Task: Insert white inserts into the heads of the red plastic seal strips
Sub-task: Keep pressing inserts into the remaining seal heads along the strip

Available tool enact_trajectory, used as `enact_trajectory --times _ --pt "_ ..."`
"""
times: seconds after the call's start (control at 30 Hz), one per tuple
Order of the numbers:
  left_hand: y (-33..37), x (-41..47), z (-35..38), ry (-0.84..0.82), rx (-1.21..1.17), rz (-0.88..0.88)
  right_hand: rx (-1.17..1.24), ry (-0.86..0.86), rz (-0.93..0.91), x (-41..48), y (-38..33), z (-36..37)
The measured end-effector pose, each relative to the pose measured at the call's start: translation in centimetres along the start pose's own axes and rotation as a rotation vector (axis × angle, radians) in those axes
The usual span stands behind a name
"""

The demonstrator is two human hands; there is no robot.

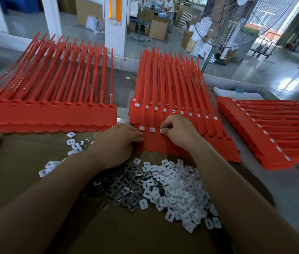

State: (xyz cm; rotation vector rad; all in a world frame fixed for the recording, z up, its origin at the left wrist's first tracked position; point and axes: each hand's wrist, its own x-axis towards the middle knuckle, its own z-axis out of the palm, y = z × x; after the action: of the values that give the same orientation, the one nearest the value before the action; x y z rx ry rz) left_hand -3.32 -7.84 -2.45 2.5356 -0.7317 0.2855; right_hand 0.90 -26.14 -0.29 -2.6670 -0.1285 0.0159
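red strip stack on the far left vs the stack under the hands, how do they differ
The left stack has empty head slots; the middle stack shows white inserts seated in its heads. No hand touches the left stack; the left hand and right hand work on the middle one's front sheet. Both are red, with tails pointing away.

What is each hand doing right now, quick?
Left hand: fingers curled, pressing on the edge of the red strip; holding nothing I can see.
Right hand: pinched shut on a white insert, at a strip head.
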Motion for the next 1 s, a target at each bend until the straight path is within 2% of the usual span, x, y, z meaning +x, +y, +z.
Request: enact_trajectory --times 0.4,0.73,1.0 --pt "0.0 -0.2 -0.2 -0.032 0.020 -0.009 0.074 0.057 0.056 -0.3 -0.3 0.2" --pt "-0.2 -0.3 -0.1 -0.012 -0.003 -0.002 0.012 0.006 0.142 1.1 -1.0 -0.4" --pt "-0.4 -0.2 0.0 -0.020 0.003 -0.022 0.075 0.064 0.063 0.2 -0.6 -0.2"
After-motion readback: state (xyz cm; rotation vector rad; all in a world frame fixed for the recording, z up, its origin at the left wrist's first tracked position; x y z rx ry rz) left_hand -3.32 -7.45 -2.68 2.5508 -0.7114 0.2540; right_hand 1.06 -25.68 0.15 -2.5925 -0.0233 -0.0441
